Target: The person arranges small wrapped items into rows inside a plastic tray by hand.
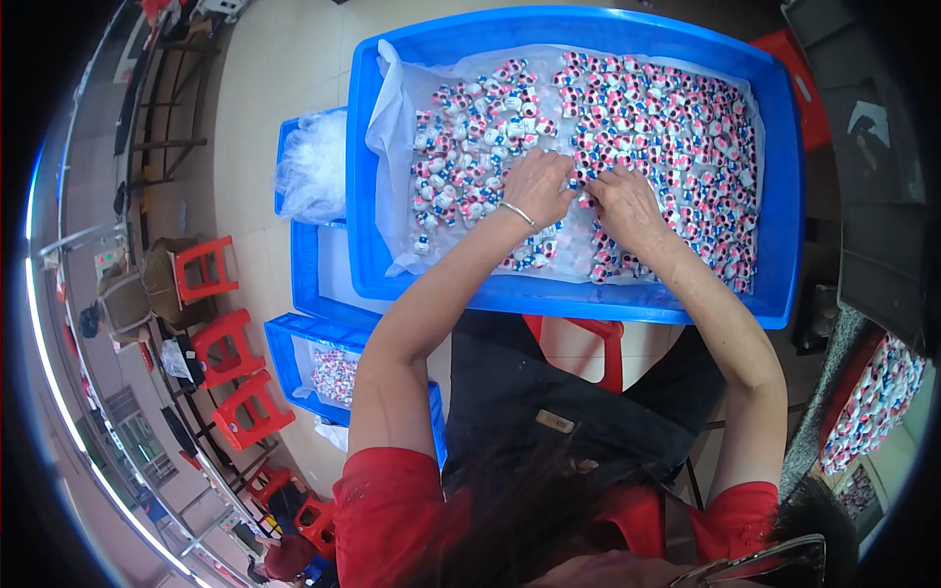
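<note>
A large blue plastic bin [578, 312], lined with a white sheet [394, 176], holds many small painted figurines [686, 147] in white, pink and blue with dark eye spots. They stand in close rows on the right side and lie looser on the left. My left hand [541, 186], with a bracelet at the wrist, is over the middle of the bin, its fingers curled together at a small figurine. Facing it from the right, my right hand [629, 208] has its fingers pinched low among the figurines at the rows' edge. Its fingertips partly cover what they grip.
Left of the bin are smaller blue bins, one with white wadding [312, 167], another with more figurines [333, 375]. Red stools [206, 269] line the left side; another red stool [588, 348] is below the bin. More figurines [872, 407] lie at the right.
</note>
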### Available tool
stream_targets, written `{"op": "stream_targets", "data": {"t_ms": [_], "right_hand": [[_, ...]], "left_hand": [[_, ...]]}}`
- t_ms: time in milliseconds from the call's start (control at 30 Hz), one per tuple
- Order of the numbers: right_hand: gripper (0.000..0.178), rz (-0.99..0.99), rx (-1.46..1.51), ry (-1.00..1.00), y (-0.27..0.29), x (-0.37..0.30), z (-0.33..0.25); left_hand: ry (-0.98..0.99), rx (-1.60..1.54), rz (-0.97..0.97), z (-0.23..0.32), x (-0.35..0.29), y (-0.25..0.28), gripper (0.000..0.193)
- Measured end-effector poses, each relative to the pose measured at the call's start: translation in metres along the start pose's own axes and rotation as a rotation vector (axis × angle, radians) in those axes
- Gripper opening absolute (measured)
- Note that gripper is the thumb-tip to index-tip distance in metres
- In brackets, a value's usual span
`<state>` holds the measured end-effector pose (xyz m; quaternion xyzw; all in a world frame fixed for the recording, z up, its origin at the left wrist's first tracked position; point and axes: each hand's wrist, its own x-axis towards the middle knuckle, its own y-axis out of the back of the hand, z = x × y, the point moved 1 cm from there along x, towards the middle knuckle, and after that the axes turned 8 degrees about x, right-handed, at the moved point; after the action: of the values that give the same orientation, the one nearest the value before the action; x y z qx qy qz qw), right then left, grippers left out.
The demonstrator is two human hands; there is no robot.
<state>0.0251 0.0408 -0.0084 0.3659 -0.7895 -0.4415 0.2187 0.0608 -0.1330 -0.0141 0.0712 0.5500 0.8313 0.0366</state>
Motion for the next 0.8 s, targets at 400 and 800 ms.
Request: {"op": "stream_targets", "data": {"t_ms": [400,800], "right_hand": [[0.037,-0.022,-0.012,-0.174,0.006,0.008,-0.009],[0.043,0.035,0.124,-0.152,0.016,0.007,-0.009]], "left_hand": [[0.154,-0.082,-0.094,-0.003,0.005,-0.022,0.021],[0.237,-0.287,-0.096,-0.009,0.008,-0.009,0.019]]}}
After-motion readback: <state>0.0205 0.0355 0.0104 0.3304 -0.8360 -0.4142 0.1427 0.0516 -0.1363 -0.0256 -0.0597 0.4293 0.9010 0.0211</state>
